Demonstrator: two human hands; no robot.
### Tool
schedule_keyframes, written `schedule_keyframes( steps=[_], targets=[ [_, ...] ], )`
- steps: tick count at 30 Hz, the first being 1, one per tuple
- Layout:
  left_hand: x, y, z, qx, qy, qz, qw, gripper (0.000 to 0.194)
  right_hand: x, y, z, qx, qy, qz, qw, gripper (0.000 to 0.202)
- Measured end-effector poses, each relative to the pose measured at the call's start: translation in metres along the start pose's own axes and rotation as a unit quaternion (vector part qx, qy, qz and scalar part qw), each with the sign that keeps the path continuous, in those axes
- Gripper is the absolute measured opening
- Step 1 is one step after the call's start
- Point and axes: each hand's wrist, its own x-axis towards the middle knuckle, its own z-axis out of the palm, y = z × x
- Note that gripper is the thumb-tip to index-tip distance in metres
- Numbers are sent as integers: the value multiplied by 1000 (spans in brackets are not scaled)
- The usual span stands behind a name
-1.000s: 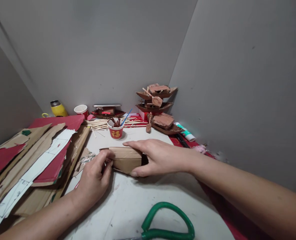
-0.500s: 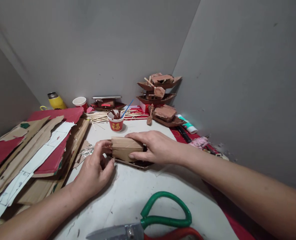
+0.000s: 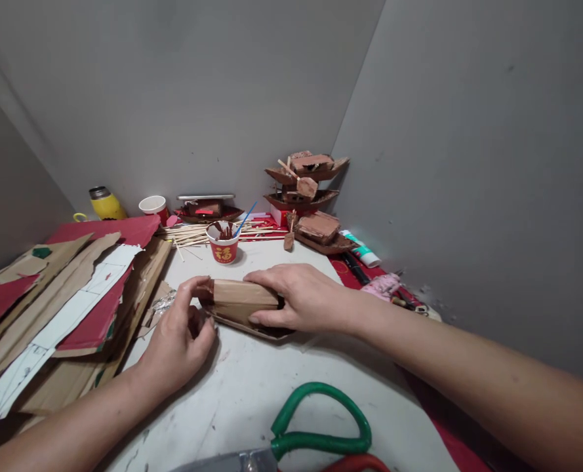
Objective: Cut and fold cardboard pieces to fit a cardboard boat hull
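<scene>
A small cardboard boat point(image 3: 252, 328) lies on the white work surface, with a folded tan cardboard cover point(image 3: 244, 295) on top of it. My right hand point(image 3: 303, 298) grips the right end of the cover, fingers over the top and thumb on the near side. At the left end, where the cardboard is dark brown, my left hand point(image 3: 185, 324) curls its fingers round the boat, its thumb near the hull's close edge. The palms hide both ends of the boat.
Scissors with green and red handles point(image 3: 321, 442) lie in front. Behind stand a red paint cup point(image 3: 223, 252) with a blue brush, wooden sticks point(image 3: 187, 233) and brown model boats point(image 3: 318, 226). Cardboard sheets point(image 3: 69, 308) are stacked left; a white-green tube point(image 3: 361, 249) lies right.
The cover has settled lower and more level on the boat, with both hands still at its ends. The whole view has shifted slightly.
</scene>
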Motion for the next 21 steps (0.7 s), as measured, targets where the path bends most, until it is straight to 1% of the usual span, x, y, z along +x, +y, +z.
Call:
schedule_keyframes(
  steps=[4,7,8,10,13,16,21],
  targets=[
    [1,1,-5,50,52,31,997,44,-2,-9,-1,-46,3,3,999,41],
    [5,-1,-10,88,79,66,991,52,-4,-13,-2,-43,-3,19,999,38],
    [6,-2,-11,97,73,77,990,56,-5,-13,-3,-40,-4,20,999,37],
    [9,-4,-13,106,38,98,989,63,-5,-14,-3,-36,-6,21,999,36],
    [9,-5,-13,111,-22,112,987,62,-7,-16,-5,-36,-9,20,999,34],
    [5,-2,-13,121,-40,111,986,58,-10,-21,-5,-48,-9,14,999,31],
    [-2,7,-17,114,-72,102,986,57,-20,-26,-2,-50,-19,3,999,28]
  ],
)
